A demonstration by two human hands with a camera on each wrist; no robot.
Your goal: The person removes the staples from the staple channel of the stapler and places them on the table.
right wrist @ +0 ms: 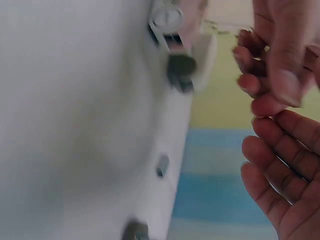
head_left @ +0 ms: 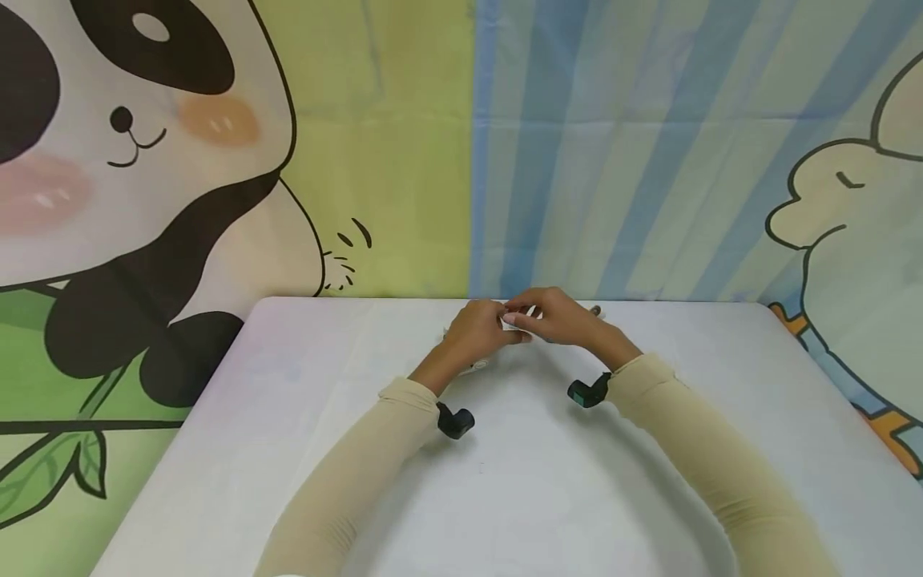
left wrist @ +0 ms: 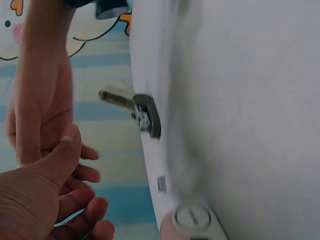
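Both hands meet fingertip to fingertip over the far part of the table. Between them a small white piece [head_left: 513, 324] shows in the head view, mostly covered by fingers; what it is I cannot tell. My left hand [head_left: 476, 327] holds it from the left, its thumb and fingertips drawn together, as the left wrist view shows of this hand [left wrist: 55, 195]. From the other side my right hand [head_left: 555, 315] has its thumb and index finger at the piece. In the right wrist view the other fingers of this right hand [right wrist: 285, 170] are fairly straight.
Below the hands lies a dark item with a flat bar [left wrist: 146, 117]. Also on the white table [head_left: 534, 481] are a small grey block [left wrist: 161, 183] and a pink-and-white item with a round mark [left wrist: 192, 217]. A dark round object [right wrist: 181, 66] stands beside the latter. Printed cloth hangs behind.
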